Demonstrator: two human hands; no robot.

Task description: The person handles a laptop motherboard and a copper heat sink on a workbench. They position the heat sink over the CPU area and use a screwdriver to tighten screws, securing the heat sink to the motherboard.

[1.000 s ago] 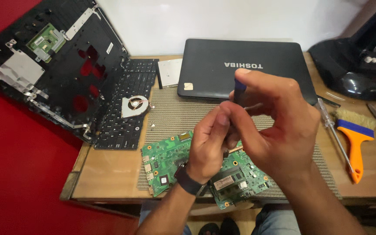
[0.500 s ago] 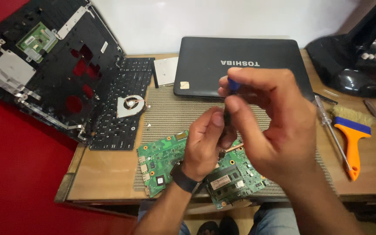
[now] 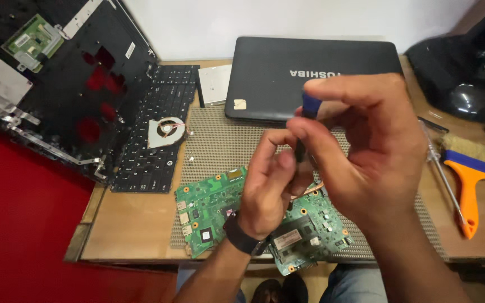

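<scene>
Since the earlier frames the hands have risen a little toward the camera and the right hand has shifted rightward, so more of the closed laptop's lid is covered; the board and mat have kept their places.

Head view: the right hand (image 3: 374, 151) pinches a slim screwdriver (image 3: 307, 120) upright, thumb and forefinger closed on its blue cap, the dark shaft dropping behind the left hand. The left hand (image 3: 270, 185), a black band on its wrist, curls its fingers around the lower shaft; the tip is hidden, so whether it meets the board cannot be told. Beneath both lies a green circuit board (image 3: 211, 205), flat and irregular in outline, studded with small chips and metal ports, resting on a woven grey mat (image 3: 220, 146) on the wooden table (image 3: 136, 224).

Behind sits a closed matte black laptop (image 3: 310, 76). To the left lie a black keyboard (image 3: 155, 134) carrying a small round fan (image 3: 166, 130), and an opened black laptop shell (image 3: 57, 73). At the right lie an orange-handled brush (image 3: 467, 179) and a thin clear-handled screwdriver (image 3: 442, 168).
</scene>
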